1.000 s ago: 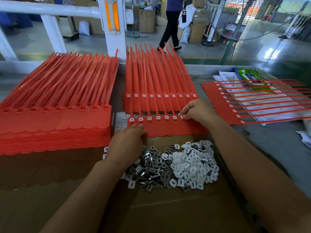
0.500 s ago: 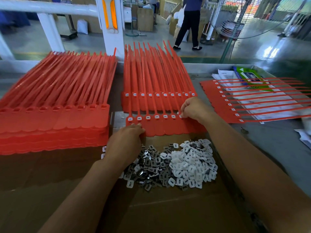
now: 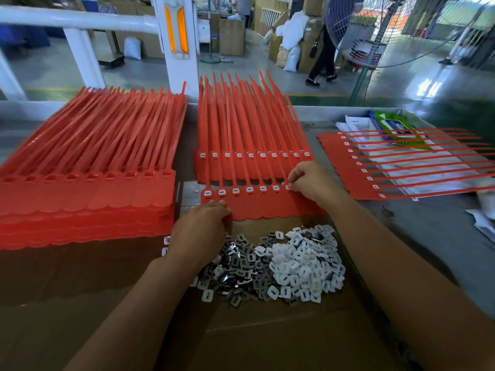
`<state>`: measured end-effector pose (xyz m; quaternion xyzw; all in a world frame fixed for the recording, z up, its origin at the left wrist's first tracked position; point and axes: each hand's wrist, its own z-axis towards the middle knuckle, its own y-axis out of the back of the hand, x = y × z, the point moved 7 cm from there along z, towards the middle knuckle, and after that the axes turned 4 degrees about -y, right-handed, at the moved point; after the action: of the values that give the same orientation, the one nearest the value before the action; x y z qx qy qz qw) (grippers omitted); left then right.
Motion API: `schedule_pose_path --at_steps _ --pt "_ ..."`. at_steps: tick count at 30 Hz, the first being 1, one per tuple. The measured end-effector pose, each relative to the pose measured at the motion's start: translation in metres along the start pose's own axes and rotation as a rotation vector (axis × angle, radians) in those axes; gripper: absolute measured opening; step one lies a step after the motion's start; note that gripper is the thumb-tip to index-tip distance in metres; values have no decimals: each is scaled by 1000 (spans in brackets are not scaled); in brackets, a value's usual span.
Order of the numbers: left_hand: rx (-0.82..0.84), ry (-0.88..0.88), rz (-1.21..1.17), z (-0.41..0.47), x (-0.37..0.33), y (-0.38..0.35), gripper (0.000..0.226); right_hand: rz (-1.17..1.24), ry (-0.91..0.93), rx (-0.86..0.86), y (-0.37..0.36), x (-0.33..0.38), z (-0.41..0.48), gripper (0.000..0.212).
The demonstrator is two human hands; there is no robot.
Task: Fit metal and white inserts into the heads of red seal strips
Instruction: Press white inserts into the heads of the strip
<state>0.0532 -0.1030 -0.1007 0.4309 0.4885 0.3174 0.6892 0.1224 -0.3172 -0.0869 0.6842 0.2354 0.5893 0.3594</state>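
A sheet of joined red seal strips [image 3: 257, 207] lies in front of me, with white inserts in several heads along its row. My left hand [image 3: 199, 231] grips the sheet's near left corner, fingers curled onto its edge. My right hand [image 3: 310, 180] is at the right end of the row, fingertips pinching a white insert [image 3: 288, 187] at a strip head. Just in front of the sheet, on the cardboard, lies a heap of loose inserts: metal ones [image 3: 235, 266] on the left, white ones [image 3: 302, 263] on the right.
A tall stack of red strip sheets with hollow heads [image 3: 88, 188] fills the left. Behind the worked sheet sits a stack with fitted heads [image 3: 249, 162]. Another fitted sheet [image 3: 356, 170] lies at the right over papers and a green pack [image 3: 393, 127]. A person walks beyond the white railing.
Both hands stay at nearly the same places on the sheet; the right fingers keep working at the same head. The person in the background has walked to the right.
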Motion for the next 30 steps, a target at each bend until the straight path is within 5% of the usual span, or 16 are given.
schedule_pose_path --at_steps 6,14,30 --pt "6 -4 -6 -1 -2 1 43 61 133 -5 10 7 -27 24" --pt "0 7 -5 0 -2 1 43 -182 211 452 -19 19 -66 15" --pt "13 13 -1 0 -1 0 44 -205 218 464 -25 24 -73 18"
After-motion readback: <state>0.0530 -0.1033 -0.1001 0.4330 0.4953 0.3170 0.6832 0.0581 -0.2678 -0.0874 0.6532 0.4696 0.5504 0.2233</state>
